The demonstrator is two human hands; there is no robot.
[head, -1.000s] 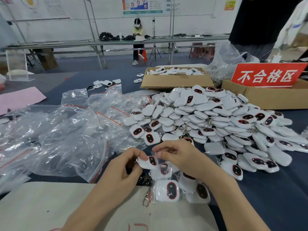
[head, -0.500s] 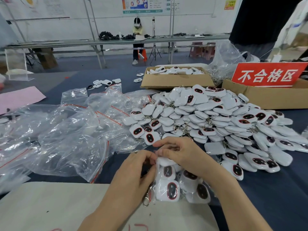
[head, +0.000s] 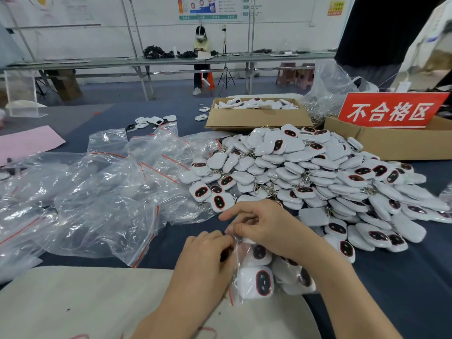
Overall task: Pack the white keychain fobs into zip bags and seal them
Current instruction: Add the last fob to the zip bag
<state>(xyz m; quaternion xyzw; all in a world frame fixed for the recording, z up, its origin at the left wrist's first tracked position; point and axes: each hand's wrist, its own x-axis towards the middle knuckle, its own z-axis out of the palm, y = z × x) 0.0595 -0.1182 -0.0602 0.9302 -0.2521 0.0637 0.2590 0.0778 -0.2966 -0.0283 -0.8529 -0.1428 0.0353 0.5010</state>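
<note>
Pinching the bag [head: 241, 272] at the counter's [head: 391, 277] near edge, left hand [head: 205, 255] and right hand [head: 266, 228] are gripping its zip; pressing evenly across, fobs [head: 263, 281] below, seems best.

Both bare forearms reach in from the bottom edge and converge at the middle, the left hand [head: 208, 255] low and back-up, the right hand [head: 266, 228] just above and beyond it. The left fingers are curled, pinching the top edge of a filled zip bag [head: 238, 258] at their tips. The right thumb and fingers pinch the same edge right beside them, its index finger stretched out to the left, the two hands almost touching.
</note>
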